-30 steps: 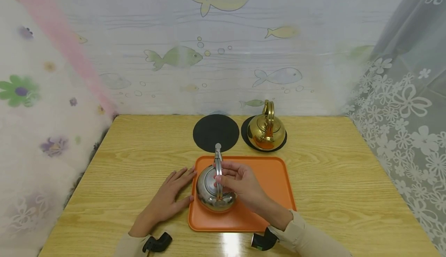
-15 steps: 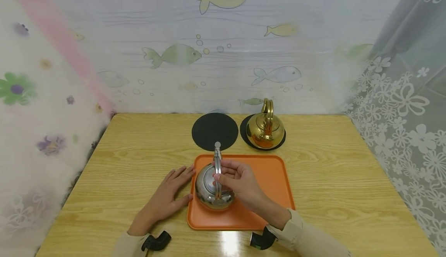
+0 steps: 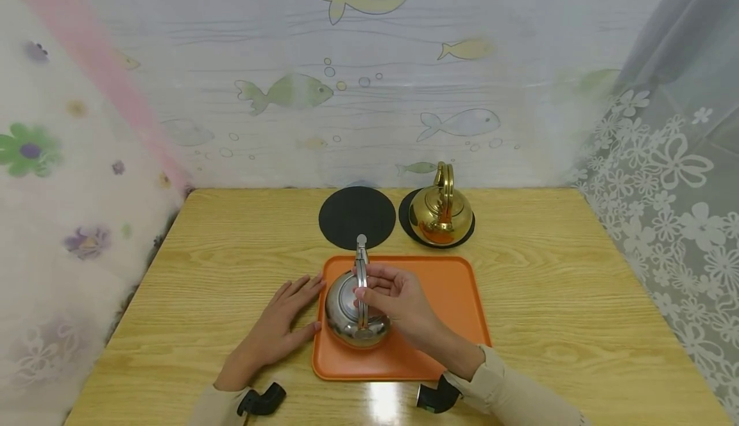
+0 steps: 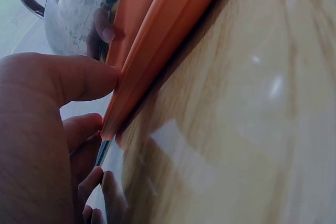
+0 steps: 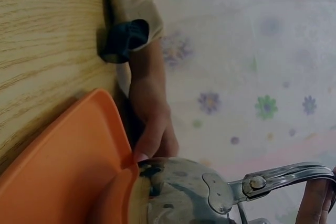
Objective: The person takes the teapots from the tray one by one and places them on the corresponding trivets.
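A silver kettle (image 3: 342, 317) stands at the left side of an orange tray (image 3: 444, 298), its spout toward the back. My right hand (image 3: 408, 310) pinches the kettle's upright hoop handle between thumb and fingers. In the right wrist view, the fingers (image 5: 314, 203) are under the handle's top bar, next to the polished kettle body (image 5: 181, 198). My left hand (image 3: 271, 336) lies at the tray's left edge with fingers extended. Seen from the left wrist, its thumb and fingertips touch the tray's rim (image 4: 157, 35).
Behind the tray, a round black mat (image 3: 353, 217) lies on the wooden table (image 3: 242, 233). To its right a gold kettle (image 3: 424, 221) stands on another black mat (image 3: 405, 214). A fish-patterned curtain (image 3: 369, 118) hangs along the table's back edge.
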